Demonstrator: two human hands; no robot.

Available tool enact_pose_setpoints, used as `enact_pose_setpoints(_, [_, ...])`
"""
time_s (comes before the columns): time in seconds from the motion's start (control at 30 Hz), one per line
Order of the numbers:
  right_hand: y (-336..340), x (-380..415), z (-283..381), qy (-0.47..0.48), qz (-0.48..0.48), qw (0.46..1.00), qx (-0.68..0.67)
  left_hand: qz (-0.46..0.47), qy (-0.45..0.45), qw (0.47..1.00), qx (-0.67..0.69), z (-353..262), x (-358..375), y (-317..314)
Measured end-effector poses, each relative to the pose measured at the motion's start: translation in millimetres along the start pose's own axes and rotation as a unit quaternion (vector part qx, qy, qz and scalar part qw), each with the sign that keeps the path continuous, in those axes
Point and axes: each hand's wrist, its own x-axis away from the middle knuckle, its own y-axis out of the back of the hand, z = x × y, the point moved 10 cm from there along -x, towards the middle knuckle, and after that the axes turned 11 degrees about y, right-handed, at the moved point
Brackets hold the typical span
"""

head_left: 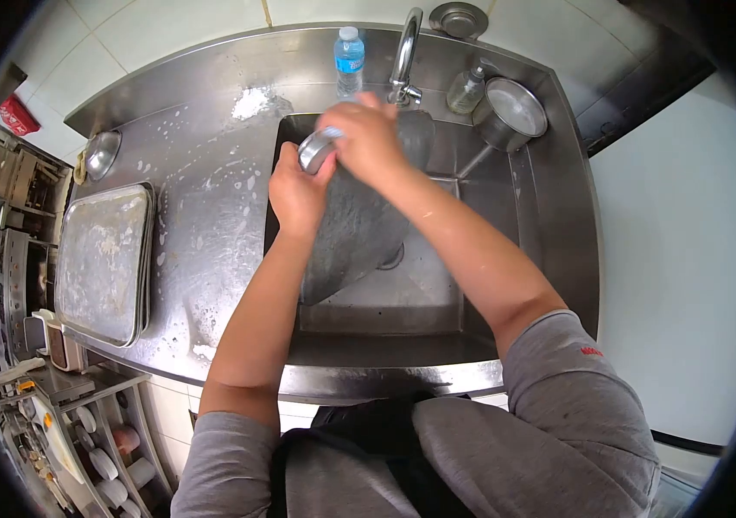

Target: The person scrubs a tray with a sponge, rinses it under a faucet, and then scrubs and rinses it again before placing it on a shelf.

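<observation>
Over the sink, my left hand (pixel 299 192) grips a small, shallow, round metal piece (pixel 314 152) between thumb and fingers, its shiny side wall turned toward me. My right hand (pixel 361 138) is curled against the far rim of that piece, its fingers blurred by motion. A whitish bit shows at its fingertips; I cannot tell what it is. Beneath both hands, a large dark grey flat tray (pixel 351 233) leans at a slant in the steel sink (pixel 420 319), covering much of its left part.
Behind the sink stand a faucet (pixel 405 56), a water bottle (pixel 349 65) and a glass soap dispenser (pixel 466 90). A saucepan (pixel 513 112) sits at the back right corner. Stacked baking trays (pixel 104 263) and a metal bowl (pixel 103 155) lie left on the wet counter (pixel 212 224).
</observation>
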Motion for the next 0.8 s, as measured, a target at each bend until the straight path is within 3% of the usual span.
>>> enact_pose_setpoints(0.07, [-4.1,-5.2,16.3,0.047,0.011,0.999,-0.013,-0.011,-0.020,1.000,0.011,-1.4,0.7,0.7])
enact_pose_setpoints(0.13, [-1.3,1.5,-13.7,0.005,0.000,1.000,0.029,-0.011,-0.009,1.000,-0.002,-3.0,0.9,5.6])
enact_pose_setpoints(0.2, [0.5,5.4,-51.4,-0.072,0.069,0.994,0.051,-0.007,-0.002,1.000,-0.003,-7.1,3.2,6.9])
enact_pose_setpoints(0.27, [-3.0,1.8,-23.6,-0.028,0.010,0.999,0.012,-0.006,0.006,1.000,-0.004,-5.1,1.7,3.8])
enact_pose_setpoints(0.37, [-13.9,-4.2,32.5,0.070,0.023,0.997,-0.035,-0.017,-0.032,0.999,0.028,2.7,0.1,2.1])
enact_pose_setpoints(0.47, [-4.4,18.5,-0.1,0.050,-0.019,0.998,-0.018,-0.022,-0.027,0.999,0.002,8.6,-3.3,5.8])
enact_pose_setpoints(0.8, [4.0,12.4,-19.3,-0.011,0.086,0.996,-0.001,0.004,0.000,1.000,-0.025,-3.6,4.6,8.4])
